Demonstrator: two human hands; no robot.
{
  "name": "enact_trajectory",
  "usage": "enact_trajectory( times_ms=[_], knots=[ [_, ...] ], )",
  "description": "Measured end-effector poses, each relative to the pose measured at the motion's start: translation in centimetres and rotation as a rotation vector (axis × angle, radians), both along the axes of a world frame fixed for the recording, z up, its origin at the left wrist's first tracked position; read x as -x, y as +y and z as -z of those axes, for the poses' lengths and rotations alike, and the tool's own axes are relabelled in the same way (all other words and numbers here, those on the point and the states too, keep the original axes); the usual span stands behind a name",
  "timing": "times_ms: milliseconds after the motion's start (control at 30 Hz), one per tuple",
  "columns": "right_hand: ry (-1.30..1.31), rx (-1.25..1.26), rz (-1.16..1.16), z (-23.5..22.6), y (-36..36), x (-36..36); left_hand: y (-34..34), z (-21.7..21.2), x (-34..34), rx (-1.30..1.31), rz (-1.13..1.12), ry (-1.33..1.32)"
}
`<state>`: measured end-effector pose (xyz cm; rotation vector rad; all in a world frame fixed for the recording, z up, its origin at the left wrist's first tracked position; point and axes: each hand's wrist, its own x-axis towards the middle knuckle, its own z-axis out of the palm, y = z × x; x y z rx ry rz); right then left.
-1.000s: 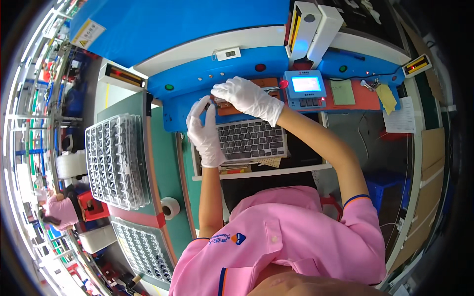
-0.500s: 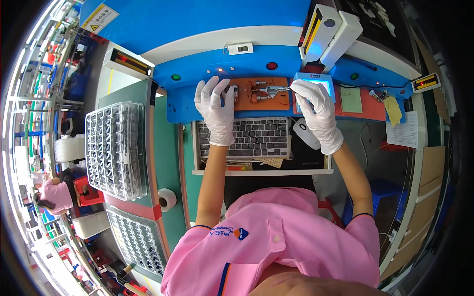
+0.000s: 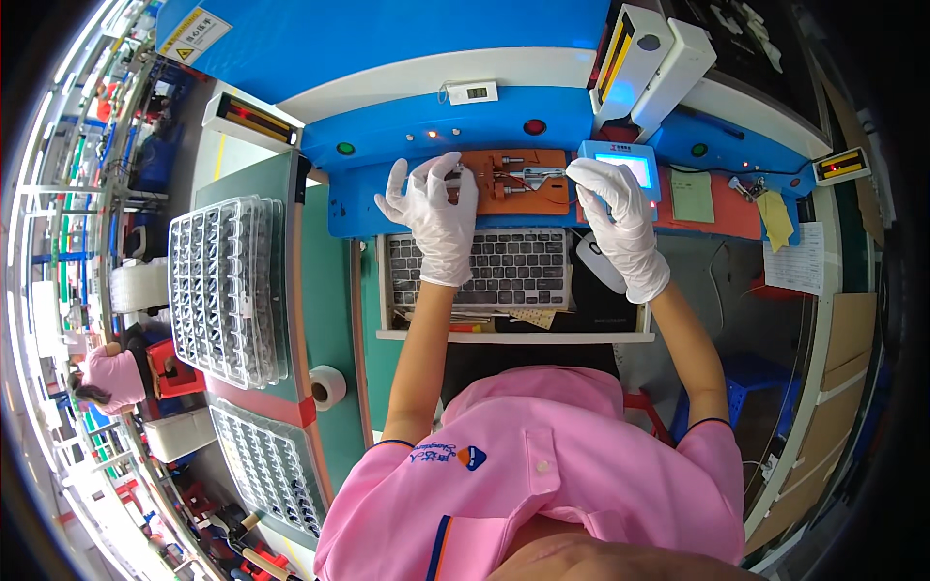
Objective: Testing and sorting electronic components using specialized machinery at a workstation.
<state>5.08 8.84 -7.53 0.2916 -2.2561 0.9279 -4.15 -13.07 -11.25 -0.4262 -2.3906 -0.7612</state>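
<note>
Both my hands wear white gloves and reach over an orange fixture plate (image 3: 499, 204) on a blue machine bed. My left hand (image 3: 438, 215) is at the plate's left end, its thumb and index finger pinched around a small part they mostly cover; its outer fingers are spread. On the plate's right half lies a metal toggle clamp (image 3: 540, 176) with thin wires and metal posts beside it. My right hand (image 3: 620, 221) has its curled fingertips closed at the right end of the clamp's lever.
A keyboard (image 3: 509, 268) and a white mouse (image 3: 599, 259) lie in the drawer below. Behind my right hand stands a small blue display box (image 3: 620, 148). Stacked clear trays (image 3: 223, 290) are at left. White upright sensor bars (image 3: 630, 63) stand at the back right.
My left hand has shifted slightly right and turned, its thumb and index finger now closing at the plate's left end. My right hand stays at the clamp lever, its fingers slightly lower.
</note>
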Motion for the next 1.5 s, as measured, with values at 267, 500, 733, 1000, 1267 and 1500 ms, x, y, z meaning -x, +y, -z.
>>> enact_trajectory(
  times_ms=[267, 500, 733, 1000, 1267, 1500],
  knots=[
    [-0.042, -0.008, 0.002, 0.3, 0.0, -0.3, 0.5, 0.6, -0.4, 0.064, -0.086, -0.019],
    [-0.030, 0.045, -0.017, 0.5, -1.0, 0.8, 0.5, 0.7, -0.6, 0.075, -0.092, -0.025],
    [-0.035, 0.233, -0.062, 0.8, -2.3, 2.1, 0.2, 0.0, -0.9, 0.055, -0.030, -0.072],
    [-0.166, 0.275, -0.241, 2.0, -3.7, 4.0, -0.8, -0.1, -1.6, 0.041, 0.069, -0.151],
    [-0.056, 0.180, -0.163, -3.1, 2.5, 0.2, 1.7, -6.5, -3.8, 0.066, 0.291, 0.134],
    [0.633, 0.598, 0.257, -10.2, 23.7, 6.5, 22.8, -14.2, -6.7, -0.301, 1.189, -0.057]
  ],
)
